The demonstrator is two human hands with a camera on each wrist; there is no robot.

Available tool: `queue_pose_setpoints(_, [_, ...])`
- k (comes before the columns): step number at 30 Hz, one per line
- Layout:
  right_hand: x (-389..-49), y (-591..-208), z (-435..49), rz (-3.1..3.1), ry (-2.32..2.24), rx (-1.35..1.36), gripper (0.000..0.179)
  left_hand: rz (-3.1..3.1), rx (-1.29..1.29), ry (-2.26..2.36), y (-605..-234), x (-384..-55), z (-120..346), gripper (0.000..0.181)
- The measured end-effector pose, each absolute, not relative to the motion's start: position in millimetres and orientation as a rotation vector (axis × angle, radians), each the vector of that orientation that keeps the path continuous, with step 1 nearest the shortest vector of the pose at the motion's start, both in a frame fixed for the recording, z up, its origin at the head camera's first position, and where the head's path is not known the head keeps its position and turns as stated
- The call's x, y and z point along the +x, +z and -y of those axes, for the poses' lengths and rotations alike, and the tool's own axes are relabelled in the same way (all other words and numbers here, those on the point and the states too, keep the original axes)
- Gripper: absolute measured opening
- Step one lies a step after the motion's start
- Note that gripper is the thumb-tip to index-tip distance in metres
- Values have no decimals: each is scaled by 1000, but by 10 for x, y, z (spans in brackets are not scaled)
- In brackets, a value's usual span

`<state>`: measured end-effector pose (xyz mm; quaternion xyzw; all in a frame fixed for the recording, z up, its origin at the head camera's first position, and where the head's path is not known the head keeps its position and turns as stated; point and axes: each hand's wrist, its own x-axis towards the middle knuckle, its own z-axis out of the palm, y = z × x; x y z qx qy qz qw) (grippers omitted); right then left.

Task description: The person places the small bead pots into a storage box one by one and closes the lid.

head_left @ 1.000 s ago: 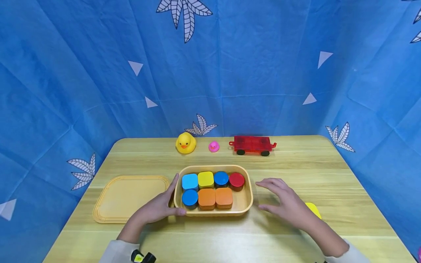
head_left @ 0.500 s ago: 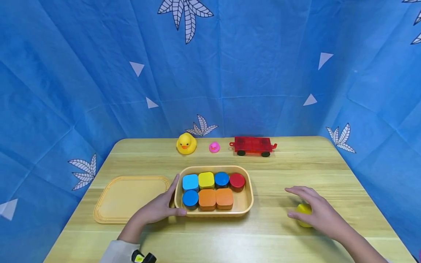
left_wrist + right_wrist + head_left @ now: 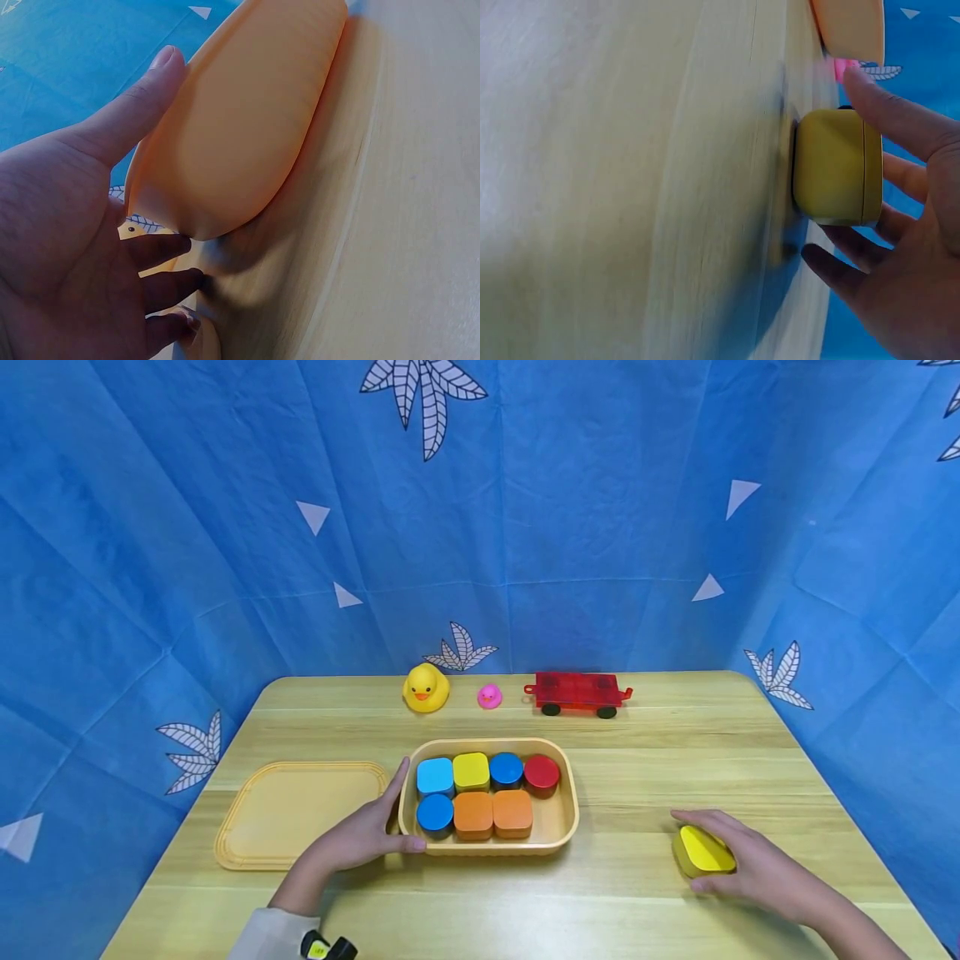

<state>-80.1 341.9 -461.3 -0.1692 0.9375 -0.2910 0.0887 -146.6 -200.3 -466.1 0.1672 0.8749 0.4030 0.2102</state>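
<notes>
A tan oblong container [image 3: 558,842] holds two rows of coloured blocks: light blue, yellow, blue, red and two orange [image 3: 472,816]. My left hand [image 3: 360,837] grips its left end, with the thumb along the near side and the index finger at the far corner. In the left wrist view the thumb [image 3: 154,86] lies against its outer wall. A yellow rounded-square block [image 3: 705,852] stands on the table at the right. My right hand [image 3: 757,864] is spread around it, thumb on the near side, fingers on the far side; in the right wrist view the thumb tip [image 3: 855,79] shows a gap from the block.
A flat tan lid [image 3: 300,814] lies left of the container. Along the table's back edge stand a yellow duck [image 3: 425,688], a small pink duck [image 3: 490,696] and a red wheeled cart [image 3: 577,692]. A blue printed cloth [image 3: 600,527] hangs behind the table.
My right hand has moved from beside the container's right end rightward to the yellow block, uncovering more of it. My left hand stays at the container.
</notes>
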Motion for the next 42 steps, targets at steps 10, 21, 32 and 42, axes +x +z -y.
queue_pose_setpoints(10, [-812, -4652, -3473, -2785, -810, -500, 78, -2424, 468, 1131, -4659, -1461, 2009, 122])
queue_pose_setpoints(21, [-878, -4556, -3314, -2771, -855, -459, 76, -2457, 447, 1088, -4661, -1454, 1999, 122])
queue_pose_setpoints(32, [-1008, -4390, -2968, -2738, -932, -416, 77, -2453, 448, 1084, -4650, -1453, 1994, 121])
queue_pose_setpoints(42, [-1118, -4254, -2610, -2843, -987, -540, 71, -2458, 450, 1081, -4655, -1453, 1998, 121])
